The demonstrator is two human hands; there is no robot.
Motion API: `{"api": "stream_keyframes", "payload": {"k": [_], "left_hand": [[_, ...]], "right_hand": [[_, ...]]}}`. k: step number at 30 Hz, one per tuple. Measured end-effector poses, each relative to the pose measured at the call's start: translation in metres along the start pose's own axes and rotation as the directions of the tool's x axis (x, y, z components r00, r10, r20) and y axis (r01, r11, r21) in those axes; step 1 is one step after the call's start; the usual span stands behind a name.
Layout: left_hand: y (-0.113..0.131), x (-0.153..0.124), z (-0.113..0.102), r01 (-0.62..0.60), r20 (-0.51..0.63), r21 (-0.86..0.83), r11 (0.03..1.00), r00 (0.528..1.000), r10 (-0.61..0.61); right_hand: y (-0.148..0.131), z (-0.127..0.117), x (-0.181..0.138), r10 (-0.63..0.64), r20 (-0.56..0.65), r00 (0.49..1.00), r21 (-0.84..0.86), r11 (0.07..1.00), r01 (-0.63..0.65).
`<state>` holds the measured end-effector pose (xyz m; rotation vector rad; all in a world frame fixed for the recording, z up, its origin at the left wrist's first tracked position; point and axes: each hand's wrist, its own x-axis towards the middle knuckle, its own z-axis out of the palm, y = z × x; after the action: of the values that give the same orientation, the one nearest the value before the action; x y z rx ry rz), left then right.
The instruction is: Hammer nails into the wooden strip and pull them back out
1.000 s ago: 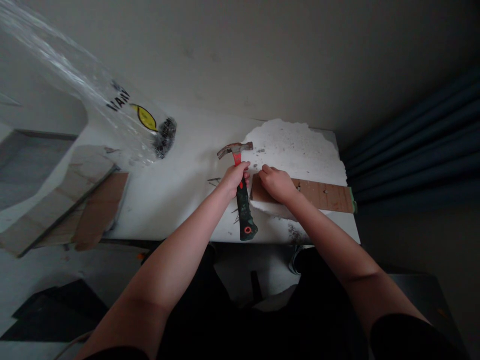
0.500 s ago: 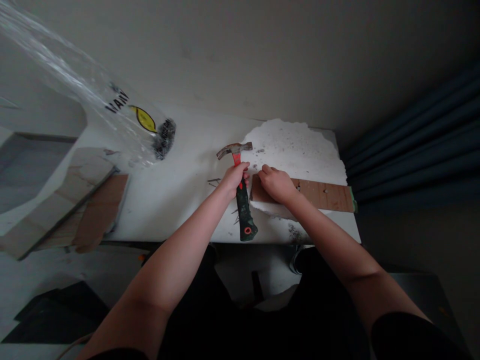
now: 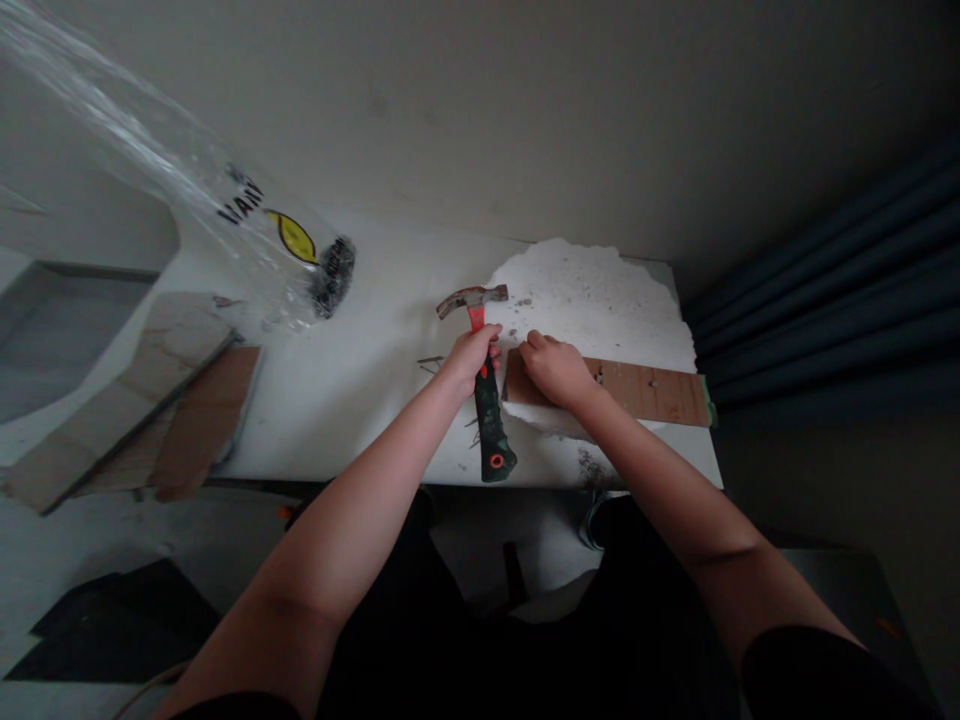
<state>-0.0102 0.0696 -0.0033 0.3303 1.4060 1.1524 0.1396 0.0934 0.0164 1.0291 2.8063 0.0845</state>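
My left hand point(image 3: 471, 356) is wrapped round the red neck of a claw hammer point(image 3: 488, 415), just below its metal head; the dark handle points back toward me. My right hand point(image 3: 553, 370) lies curled on the left end of a brown wooden board point(image 3: 651, 390), which rests on a ragged white foam slab point(image 3: 592, 296). Its fingers are bunched together near the board's edge, and what they pinch, if anything, is hidden. The two hands are almost touching.
The white table point(image 3: 352, 370) also carries a clear plastic bag point(image 3: 292, 250) with a yellow label and dark contents at the back left, a few loose nails point(image 3: 429, 362) by the hammer, and stacked wooden boards point(image 3: 180, 410) at the left edge. A dark curtain point(image 3: 832, 300) hangs at the right.
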Motion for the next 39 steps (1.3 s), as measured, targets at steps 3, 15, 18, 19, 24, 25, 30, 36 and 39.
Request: {"api": "stream_keyframes", "payload": {"k": [3,15,18,19,24,25,30,36,39], "left_hand": [[-0.0012,0.0013,-0.0003,-0.002,-0.001,-0.006,1.0,1.0,0.002],[-0.0016,0.0017,-0.0011,0.001,0.019,-0.034,0.999,1.0,-0.001],[-0.0021,0.0026,-0.0008,0.001,0.023,-0.043,0.999,1.0,0.0],[-0.0022,0.0027,-0.0006,0.002,0.022,-0.041,0.999,1.0,-0.001],[-0.0009,0.0017,0.0002,0.0,0.019,-0.011,1.0,1.0,0.0],[-0.0006,0.0014,0.0003,0.001,0.016,-0.007,1.0,1.0,-0.001],[0.0001,0.0004,0.0002,0.001,0.01,-0.011,1.0,1.0,-0.001],[0.0002,0.0003,0.0002,0.006,-0.001,-0.01,1.0,1.0,-0.006],[0.0002,0.0003,0.0001,0.002,0.001,-0.013,1.0,1.0,-0.002]], "right_hand": [[0.0002,0.0002,-0.0002,0.002,0.0,1.0,0.004,1.0,-0.002],[0.0032,0.0019,0.0004,-0.016,-0.02,1.0,0.005,1.0,0.017],[0.0031,0.0017,0.0005,-0.018,-0.008,1.0,-0.001,1.0,0.018],[0.0028,0.0015,0.0006,-0.018,-0.007,1.0,-0.004,1.0,0.018],[0.001,0.0015,0.0012,-0.014,-0.003,1.0,-0.015,1.0,0.014],[0.0008,0.0019,0.0013,-0.013,-0.006,1.0,-0.015,1.0,0.013],[0.0017,0.0025,0.0005,-0.008,-0.025,1.0,-0.001,1.0,0.008],[0.0022,0.0008,-0.0021,-0.036,-0.014,0.999,0.01,0.999,0.036],[0.0024,0.0025,-0.0012,-0.034,-0.021,0.999,0.009,0.999,0.034]]}}
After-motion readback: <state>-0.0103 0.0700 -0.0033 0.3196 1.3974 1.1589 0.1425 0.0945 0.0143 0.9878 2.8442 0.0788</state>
